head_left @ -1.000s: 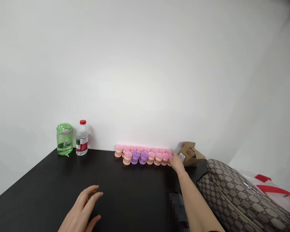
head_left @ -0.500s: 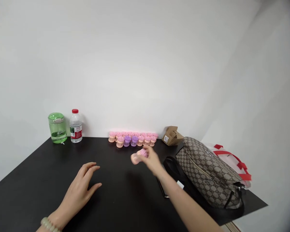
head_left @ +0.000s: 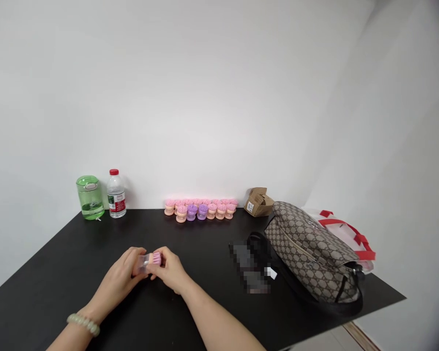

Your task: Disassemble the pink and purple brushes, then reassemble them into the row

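On the black bench (head_left: 58, 273), far left against the wall, we've got a green translucent canister (head_left: 89, 197) standing upright, a shallow layer of liquid sitting in its lower part. Right beside it, a clear water bottle (head_left: 116, 195), red cap on, red-and-white label, upright and holding clear water.

Down at the front, here's the action: the left hand (head_left: 115, 278), pale beaded bracelet (head_left: 83, 324) on the wrist, is clenched around the translucent end of a small pink-bristled brush (head_left: 149, 260). The right hand (head_left: 170, 270) has its fingers closed on the bristled end, so both hands are gripping it together, just above the bench near the front edge.

Moving along the back, a double row of round brushes (head_left: 201, 209) lines the wall, peach bases with pink heads and two purple ones in the front row. Next, a torn-open cardboard packet (head_left: 258, 202), its inside hidden from here.

Over to the right, a blurred dark object (head_left: 249, 265) lies beside a brown patterned handbag (head_left: 310, 251), zipped along the top, and behind that, a white plastic bag with red handles (head_left: 346, 239).
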`<action>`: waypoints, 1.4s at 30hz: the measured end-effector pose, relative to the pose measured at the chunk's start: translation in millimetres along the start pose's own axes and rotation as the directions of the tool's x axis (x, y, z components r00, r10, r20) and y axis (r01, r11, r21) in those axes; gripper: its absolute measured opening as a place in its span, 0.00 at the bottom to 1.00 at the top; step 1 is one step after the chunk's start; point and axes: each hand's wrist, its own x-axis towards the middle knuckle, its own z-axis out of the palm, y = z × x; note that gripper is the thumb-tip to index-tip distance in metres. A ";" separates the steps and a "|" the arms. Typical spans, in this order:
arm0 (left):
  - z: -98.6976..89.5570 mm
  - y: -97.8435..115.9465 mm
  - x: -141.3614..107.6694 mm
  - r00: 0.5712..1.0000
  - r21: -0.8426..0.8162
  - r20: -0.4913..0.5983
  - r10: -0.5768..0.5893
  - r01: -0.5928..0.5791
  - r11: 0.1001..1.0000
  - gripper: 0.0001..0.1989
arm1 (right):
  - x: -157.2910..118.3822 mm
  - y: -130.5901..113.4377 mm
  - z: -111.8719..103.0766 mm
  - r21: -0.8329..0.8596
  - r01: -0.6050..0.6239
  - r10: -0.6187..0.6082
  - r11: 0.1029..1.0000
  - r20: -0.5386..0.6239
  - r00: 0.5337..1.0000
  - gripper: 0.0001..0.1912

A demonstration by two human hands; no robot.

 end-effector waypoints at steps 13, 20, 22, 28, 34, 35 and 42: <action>-10.1 26.8 4.3 0.983 -0.219 0.069 -0.171 0.182 0.958 0.15 | 10.1 22.8 2.9 0.277 -0.032 0.022 0.960 0.039 0.999 0.15; -12.3 31.8 5.6 0.937 -0.372 0.075 -0.341 0.344 0.862 0.11 | 2.0 16.3 4.6 0.357 0.057 -0.081 0.932 0.053 0.995 0.25; -11.2 31.8 5.1 0.924 -0.380 0.058 -0.378 0.370 0.848 0.10 | 0.6 17.2 5.3 0.368 0.054 -0.073 0.928 0.038 0.997 0.30; -10.2 35.7 4.7 0.920 -0.392 0.027 -0.390 0.369 0.843 0.15 | 0.3 22.8 8.9 0.363 -0.093 0.072 0.927 0.073 0.995 0.27; -8.8 35.9 7.1 0.887 -0.423 0.010 -0.462 0.423 0.801 0.10 | 1.4 21.1 3.7 0.335 0.003 0.015 0.942 -0.052 0.999 0.33; -9.5 35.9 7.2 0.883 -0.431 0.013 -0.469 0.428 0.794 0.10 | 1.5 21.5 3.7 0.341 -0.009 0.028 0.940 -0.048 0.998 0.34; -8.1 38.9 7.0 0.845 -0.505 0.075 -0.530 0.490 0.710 0.14 | 0.2 22.0 11.8 0.213 -0.061 0.047 0.975 0.071 0.996 0.21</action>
